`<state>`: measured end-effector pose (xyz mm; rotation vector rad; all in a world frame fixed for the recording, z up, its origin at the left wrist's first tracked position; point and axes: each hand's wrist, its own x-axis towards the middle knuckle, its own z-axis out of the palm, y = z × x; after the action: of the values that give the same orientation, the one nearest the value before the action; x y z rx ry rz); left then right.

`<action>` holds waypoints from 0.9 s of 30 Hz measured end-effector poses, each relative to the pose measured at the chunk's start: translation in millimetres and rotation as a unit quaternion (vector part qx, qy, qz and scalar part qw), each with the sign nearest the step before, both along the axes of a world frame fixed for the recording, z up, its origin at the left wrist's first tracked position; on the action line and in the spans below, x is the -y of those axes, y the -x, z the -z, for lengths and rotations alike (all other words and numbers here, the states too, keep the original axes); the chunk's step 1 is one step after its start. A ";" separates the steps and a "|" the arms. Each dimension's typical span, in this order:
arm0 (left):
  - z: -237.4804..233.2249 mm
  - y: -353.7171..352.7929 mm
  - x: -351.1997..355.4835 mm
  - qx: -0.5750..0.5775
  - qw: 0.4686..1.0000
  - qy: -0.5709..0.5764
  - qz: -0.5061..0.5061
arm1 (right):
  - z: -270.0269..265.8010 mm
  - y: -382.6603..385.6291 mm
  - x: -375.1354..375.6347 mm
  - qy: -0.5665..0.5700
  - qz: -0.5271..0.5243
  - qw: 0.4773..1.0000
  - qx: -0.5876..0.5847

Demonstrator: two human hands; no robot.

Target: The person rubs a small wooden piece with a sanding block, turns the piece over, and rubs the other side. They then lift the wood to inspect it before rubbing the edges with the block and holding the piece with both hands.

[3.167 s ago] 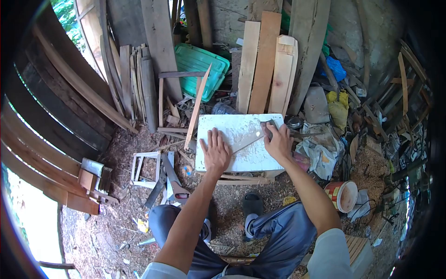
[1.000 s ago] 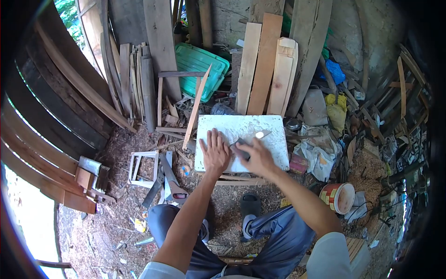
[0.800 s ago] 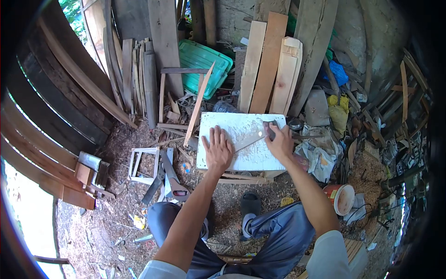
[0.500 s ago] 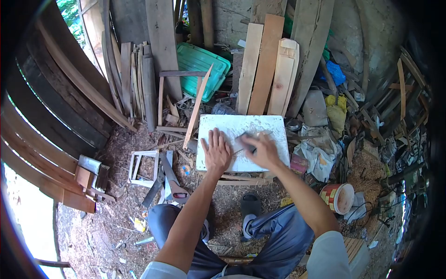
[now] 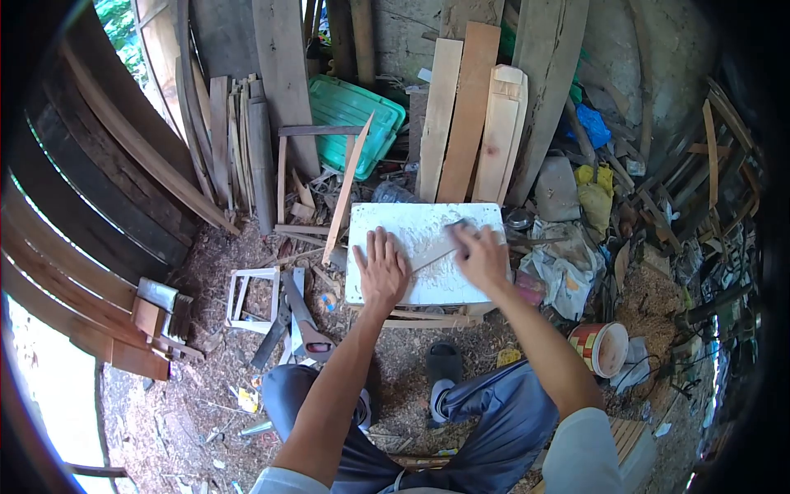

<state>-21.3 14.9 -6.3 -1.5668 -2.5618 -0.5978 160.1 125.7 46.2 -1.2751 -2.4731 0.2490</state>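
Note:
A white board (image 5: 473, 290), scuffed and strewn with light shavings, forms a low work surface in front of me. My left hand (image 5: 383, 267) lies flat on its left half, fingers stretched out, over one end of a thin wooden strip (image 5: 433, 258). The strip runs up and to the right from under that palm. At its far end, my right hand (image 5: 484, 257) is closed around a small dark pad (image 5: 456, 225) that looks like sandpaper. Fingers and motion blur hide much of the pad.
A handsaw (image 5: 311, 325) and a small white wooden frame (image 5: 253, 296) lie on the littered floor at left. Planks (image 5: 469, 115) lean behind the board, near a green plastic lid (image 5: 358, 123). A bucket (image 5: 598, 350) stands at right.
My right hand has moved right along the strip with the dark pad, uncovering more of the strip. My left hand stays in place on the board.

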 end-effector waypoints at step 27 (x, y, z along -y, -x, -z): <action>0.6 -0.7 -4.4 0.000 1.000 0.000 -0.008 | 2.7 27.4 50.0 0.038 -0.106 0.990 -0.081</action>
<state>-20.6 19.3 -7.0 -1.5454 -2.5704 -0.5969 132.7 75.7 43.6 -0.9760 -2.4786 0.4832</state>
